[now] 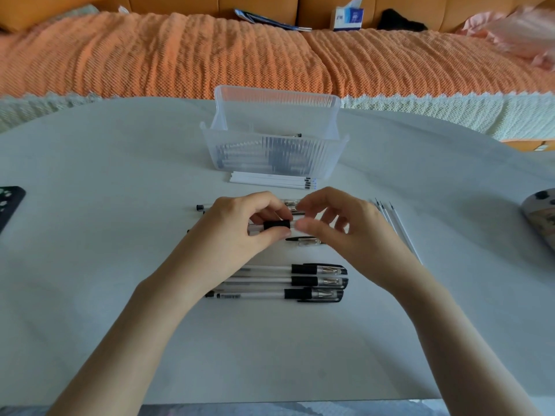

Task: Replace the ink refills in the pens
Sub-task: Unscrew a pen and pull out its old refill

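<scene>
My left hand (249,226) grips a clear pen barrel by its black rubber grip (277,225), held level above the table. My right hand (336,223) pinches the barrel's right end with thumb and fingers; what it pinches is hidden by the fingertips. A loose clear pen cap (306,241) lies just below the hands. Three capped pens (300,282) lie in a row nearer to me. More pens (200,208) lie partly hidden under my left hand. A bundle of white refills (270,180) lies in front of the clear box. Several thin refills (396,226) lie to the right.
A clear ribbed plastic box (276,157) with pens inside stands at the table's middle back. A dark phone (7,205) lies at the left edge, a patterned object (540,217) at the right edge. An orange-covered sofa (180,55) runs behind the table.
</scene>
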The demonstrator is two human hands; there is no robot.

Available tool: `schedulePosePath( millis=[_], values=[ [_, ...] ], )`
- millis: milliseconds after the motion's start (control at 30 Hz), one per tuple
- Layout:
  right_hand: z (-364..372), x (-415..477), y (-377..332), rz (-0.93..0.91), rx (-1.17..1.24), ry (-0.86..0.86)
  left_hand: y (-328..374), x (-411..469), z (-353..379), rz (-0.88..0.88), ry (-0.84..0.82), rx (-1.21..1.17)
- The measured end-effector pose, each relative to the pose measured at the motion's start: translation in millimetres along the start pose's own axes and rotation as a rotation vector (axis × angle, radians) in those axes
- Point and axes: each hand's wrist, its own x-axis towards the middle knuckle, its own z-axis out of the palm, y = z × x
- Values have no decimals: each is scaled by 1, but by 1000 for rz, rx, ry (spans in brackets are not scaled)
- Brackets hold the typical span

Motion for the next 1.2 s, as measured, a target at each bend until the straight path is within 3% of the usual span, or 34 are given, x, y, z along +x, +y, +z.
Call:
schedulePosePath(
  millis=[633, 1200],
  values=[
    [1, -1, -1, 17, -1, 32, -2, 1, 1, 3, -3, -18],
    [-3, -1, 0, 86, 18, 93, 2, 0, -5, 37, 177, 66]
  ],
)
